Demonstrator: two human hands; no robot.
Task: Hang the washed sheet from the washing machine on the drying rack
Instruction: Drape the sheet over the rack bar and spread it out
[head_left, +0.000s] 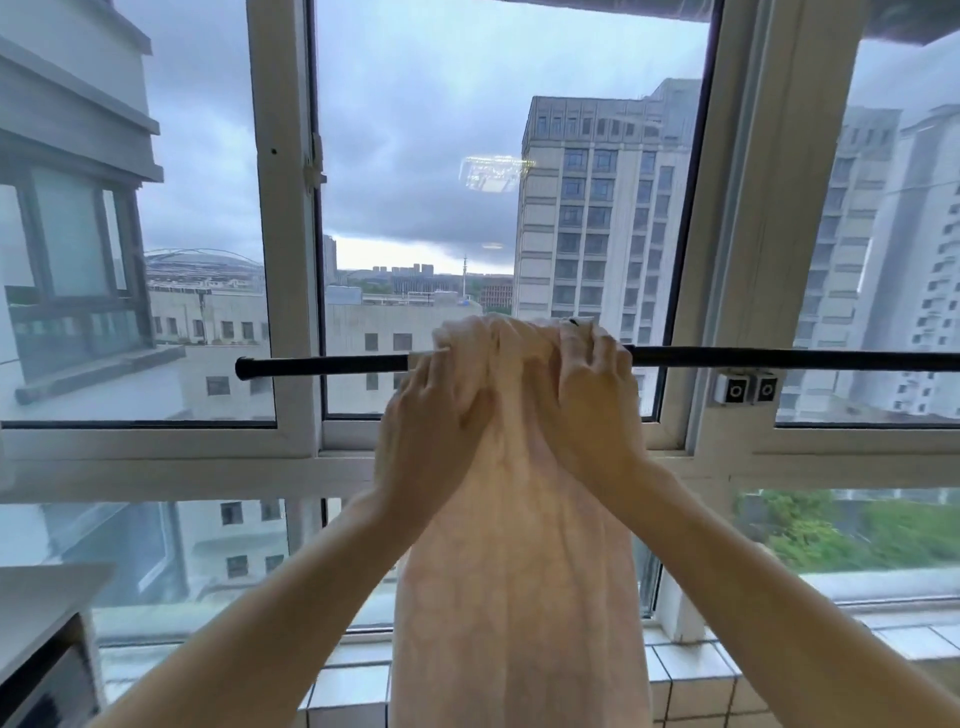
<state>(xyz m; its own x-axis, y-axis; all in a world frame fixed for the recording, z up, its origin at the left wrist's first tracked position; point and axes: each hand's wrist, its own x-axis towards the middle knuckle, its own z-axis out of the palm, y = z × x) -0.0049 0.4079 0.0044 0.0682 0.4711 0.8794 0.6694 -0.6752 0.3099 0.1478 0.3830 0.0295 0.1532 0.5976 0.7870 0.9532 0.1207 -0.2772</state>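
A pale pink sheet (519, 571) is draped over a black horizontal drying rod (322, 366) in front of the window, and its bunched length hangs straight down to the bottom of the view. Both hands are raised to the rod. My left hand (431, 431) grips the sheet's left side just below the rod, with its fingertips up at the rod. My right hand (592, 405) holds the gathered cloth at the top right, its fingers curled over the fold on the rod. The part of the rod under the sheet is hidden.
A white-framed window (285, 260) stands directly behind the rod. A small white bracket (745, 387) sits on the frame at the right. A tiled sill (691, 675) runs below. A dark appliance edge (47, 670) shows at the lower left.
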